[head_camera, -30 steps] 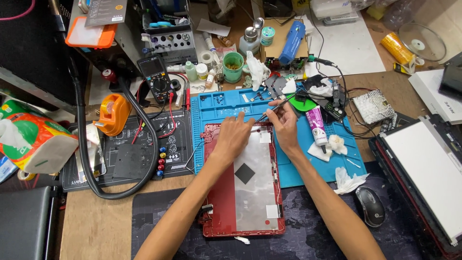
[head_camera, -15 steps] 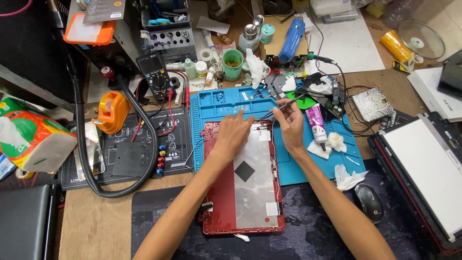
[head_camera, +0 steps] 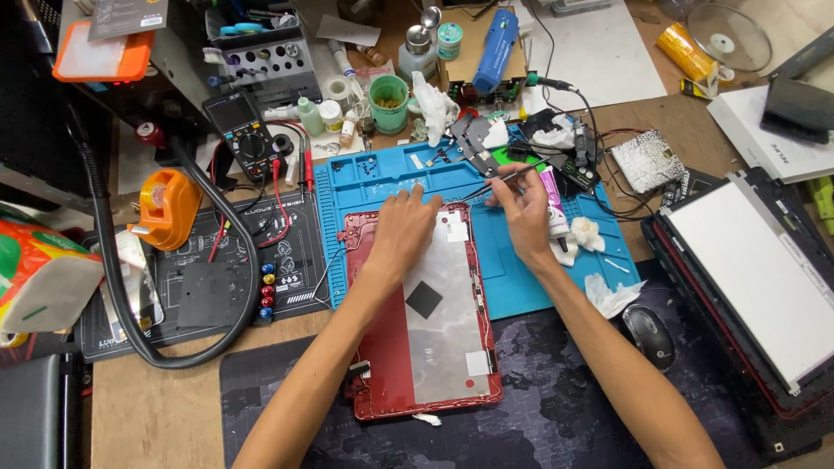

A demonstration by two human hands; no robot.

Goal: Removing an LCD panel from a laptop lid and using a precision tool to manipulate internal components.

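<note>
A red laptop lid shell (head_camera: 387, 347) with a silver foil lining lies on the blue work mat (head_camera: 521, 278) and the dark desk pad. My left hand (head_camera: 401, 233) rests flat on the shell's top edge, fingers spread. My right hand (head_camera: 521, 208) hovers at the shell's top right corner, pinching black tweezers (head_camera: 491, 185) whose tips point left toward the edge near my left fingertips. A white and pink tube (head_camera: 552, 201) lies just right of my right hand.
A multimeter (head_camera: 245, 136), an orange tape dispenser (head_camera: 168, 207) and a black hose (head_camera: 117, 295) sit to the left. Bottles, a green cup (head_camera: 388, 102) and small parts crowd the back. A black mouse (head_camera: 651, 333), tissue wads and an open laptop (head_camera: 747, 287) lie to the right.
My right hand has shifted slightly with the tweezers near the shell's top edge. My left hand stays pressed on the shell.
</note>
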